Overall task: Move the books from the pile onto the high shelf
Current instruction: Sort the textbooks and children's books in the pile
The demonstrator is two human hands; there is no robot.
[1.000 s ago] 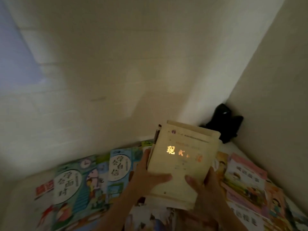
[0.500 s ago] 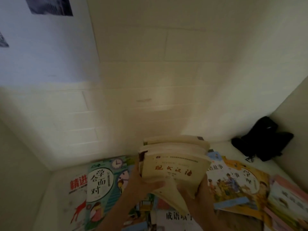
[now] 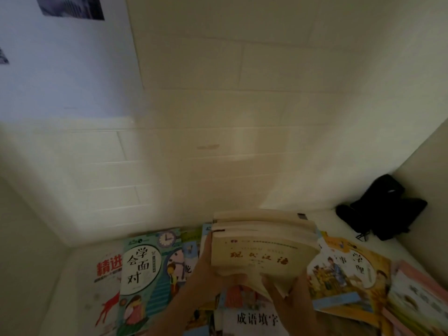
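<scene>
White tiled wall [image 3: 242, 117] backs your shelf [image 3: 80, 275]. Your left hand [image 3: 208, 270] and right hand [image 3: 295, 297] each curl around the cream books [image 3: 261, 248], held just above scattered picture books [image 3: 143, 270].

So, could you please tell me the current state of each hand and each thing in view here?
Left hand: grips the cream books' left edge.
Right hand: holds their lower right corner.
Cream books: stacked, held by both hands.
Picture books: lying flat, overlapping.
Black object: resting in the corner.
</scene>
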